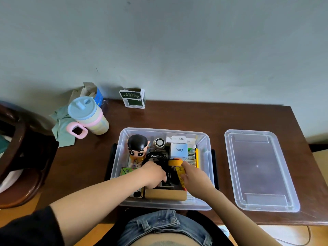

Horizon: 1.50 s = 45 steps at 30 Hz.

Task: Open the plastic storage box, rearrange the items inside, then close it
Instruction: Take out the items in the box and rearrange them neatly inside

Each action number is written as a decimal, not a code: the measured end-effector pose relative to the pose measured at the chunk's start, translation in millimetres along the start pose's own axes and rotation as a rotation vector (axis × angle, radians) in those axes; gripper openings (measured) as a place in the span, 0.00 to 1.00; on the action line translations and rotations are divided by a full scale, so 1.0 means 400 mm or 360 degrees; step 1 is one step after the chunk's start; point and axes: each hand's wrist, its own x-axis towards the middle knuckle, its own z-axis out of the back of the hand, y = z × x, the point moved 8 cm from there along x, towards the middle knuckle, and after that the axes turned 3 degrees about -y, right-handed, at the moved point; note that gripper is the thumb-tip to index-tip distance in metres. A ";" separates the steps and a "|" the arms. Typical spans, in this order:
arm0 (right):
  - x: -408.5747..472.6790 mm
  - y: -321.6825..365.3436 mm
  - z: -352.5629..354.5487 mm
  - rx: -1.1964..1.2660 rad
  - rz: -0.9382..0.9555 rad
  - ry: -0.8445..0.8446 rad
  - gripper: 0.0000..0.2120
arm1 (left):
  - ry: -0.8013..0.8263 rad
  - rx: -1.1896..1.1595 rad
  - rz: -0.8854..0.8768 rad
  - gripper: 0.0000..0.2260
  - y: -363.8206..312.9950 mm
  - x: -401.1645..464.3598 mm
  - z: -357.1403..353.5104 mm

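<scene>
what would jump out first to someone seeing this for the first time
Both hands are down in the open clear storage box at the table's near edge: the left hand grips a bundle of black cable, the right hand holds a yellow item. A big-headed cartoon figurine stands in the box's far left corner. The clear lid lies flat on the table to the right of the box.

Both hands reach into the open clear plastic storage box point(206, 157) on the dark wooden table point(177, 118). The left hand point(153, 174) grips a black coiled cable point(158, 157); the right hand point(193, 176) holds a yellow card packet point(180, 172). The clear plastic lid point(257, 169) lies flat, just right of the box.
</scene>
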 end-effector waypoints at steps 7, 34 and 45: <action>0.009 0.001 0.004 -0.0003 -0.0030 -0.0020 0.09 | -0.0066 0.0105 0.0071 0.13 0.002 0.012 0.012; 0.008 -0.008 -0.014 0.0063 -0.0008 -0.0001 0.08 | -0.0006 -0.0106 -0.0037 0.21 -0.004 0.005 0.012; 0.007 -0.008 -0.012 0.0079 -0.0020 -0.0008 0.08 | -0.0047 0.0271 -0.0196 0.22 -0.026 0.015 0.008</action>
